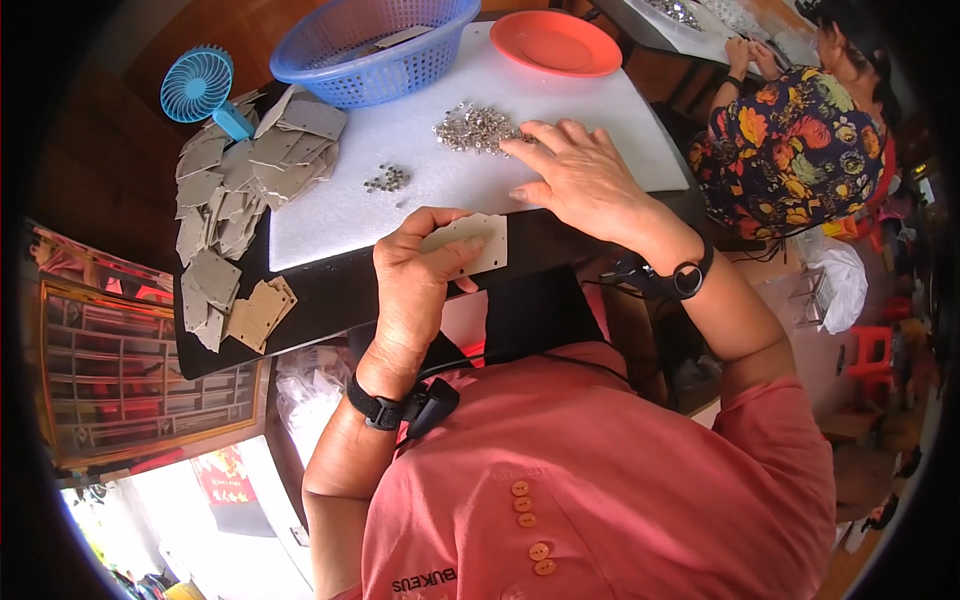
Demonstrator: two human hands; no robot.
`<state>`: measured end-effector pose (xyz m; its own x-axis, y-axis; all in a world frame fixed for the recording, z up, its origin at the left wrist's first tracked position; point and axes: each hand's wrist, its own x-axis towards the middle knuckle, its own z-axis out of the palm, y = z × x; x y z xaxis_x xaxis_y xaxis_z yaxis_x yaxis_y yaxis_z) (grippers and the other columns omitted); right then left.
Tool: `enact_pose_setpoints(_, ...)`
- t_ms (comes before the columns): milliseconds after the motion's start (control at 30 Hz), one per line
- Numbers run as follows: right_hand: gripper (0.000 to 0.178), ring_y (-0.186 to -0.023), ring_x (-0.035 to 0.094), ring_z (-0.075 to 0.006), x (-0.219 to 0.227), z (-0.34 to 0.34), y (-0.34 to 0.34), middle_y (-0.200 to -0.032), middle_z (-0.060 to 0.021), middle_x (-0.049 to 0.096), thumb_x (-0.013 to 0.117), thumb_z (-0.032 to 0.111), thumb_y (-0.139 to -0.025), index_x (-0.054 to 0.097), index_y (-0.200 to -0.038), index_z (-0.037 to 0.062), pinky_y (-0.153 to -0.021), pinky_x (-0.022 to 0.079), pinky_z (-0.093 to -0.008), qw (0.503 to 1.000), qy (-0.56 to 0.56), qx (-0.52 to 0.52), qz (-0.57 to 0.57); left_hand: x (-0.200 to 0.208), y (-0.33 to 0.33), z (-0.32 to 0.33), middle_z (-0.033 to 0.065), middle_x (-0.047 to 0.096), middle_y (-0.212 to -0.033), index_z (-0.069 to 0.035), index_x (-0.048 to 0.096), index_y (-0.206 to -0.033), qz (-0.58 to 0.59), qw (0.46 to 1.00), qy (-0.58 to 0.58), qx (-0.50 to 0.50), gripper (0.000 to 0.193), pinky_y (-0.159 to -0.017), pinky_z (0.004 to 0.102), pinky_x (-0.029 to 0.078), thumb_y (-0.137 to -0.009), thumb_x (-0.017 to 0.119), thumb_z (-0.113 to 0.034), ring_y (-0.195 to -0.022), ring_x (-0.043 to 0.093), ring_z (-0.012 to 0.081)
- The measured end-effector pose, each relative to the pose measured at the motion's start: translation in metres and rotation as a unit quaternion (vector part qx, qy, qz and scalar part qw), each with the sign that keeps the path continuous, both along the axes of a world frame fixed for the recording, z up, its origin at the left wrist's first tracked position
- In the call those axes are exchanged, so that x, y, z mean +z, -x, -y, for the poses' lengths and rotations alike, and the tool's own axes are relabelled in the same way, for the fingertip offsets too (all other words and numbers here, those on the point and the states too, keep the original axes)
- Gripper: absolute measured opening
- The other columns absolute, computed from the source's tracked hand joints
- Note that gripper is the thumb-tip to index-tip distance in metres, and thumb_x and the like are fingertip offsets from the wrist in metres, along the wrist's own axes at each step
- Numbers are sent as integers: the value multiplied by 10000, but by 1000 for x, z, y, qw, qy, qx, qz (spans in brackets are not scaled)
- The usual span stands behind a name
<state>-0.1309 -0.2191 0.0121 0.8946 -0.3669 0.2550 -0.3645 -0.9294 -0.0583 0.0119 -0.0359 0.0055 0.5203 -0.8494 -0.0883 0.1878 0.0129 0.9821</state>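
My left hand (412, 270) grips a small grey-beige card (488, 240) with small holes along its edge. The thumb lies across the card's face, and the fingers are mostly behind it. Just beyond the table's near edge, my right hand (580, 180) reaches over the white sheet (330, 225) with its fingers stretched out. Those fingertips are at the right side of a heap of small shiny metallic pieces (470, 128); whether a piece is under them I cannot tell. A smaller cluster of darker metallic pieces (388, 180) lies nearer, to the left.
Grey cards (215, 180) are heaped at the table's left, with browner cards (262, 310) at its near corner. A blue fan (197, 85) stands among them. Behind are a blue basket (370, 75) and an orange-red plate (556, 45). A person in a floral top (790, 150) sits right.
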Motion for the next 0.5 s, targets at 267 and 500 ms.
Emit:
enact_pose_setpoints(267, 561, -1316, 428, -298, 2, -27, 9, -1479, -71, 460, 666, 365, -900, 545, -1396, 130, -1017, 347, -439, 1000, -7, -8, 4, -3, 3, 0, 73, 701, -834, 16, 693, -1053, 8, 1000, 5, 8, 207, -533, 219, 500, -848, 695, -16, -663, 623, 87)
enact_pose_setpoints(500, 403, -1256, 488, -276, -6, -26, 12, -1349, -52, 565, 684, 323, -893, 656, -1232, 108, -965, 374, -440, 995, -8, 27, 91, -2, 2, -1, 69, 699, -832, 11, 695, -1040, 10, 1000, 5, 6, 192, -532, 218, 500, -851, 693, -22, -656, 614, 81)
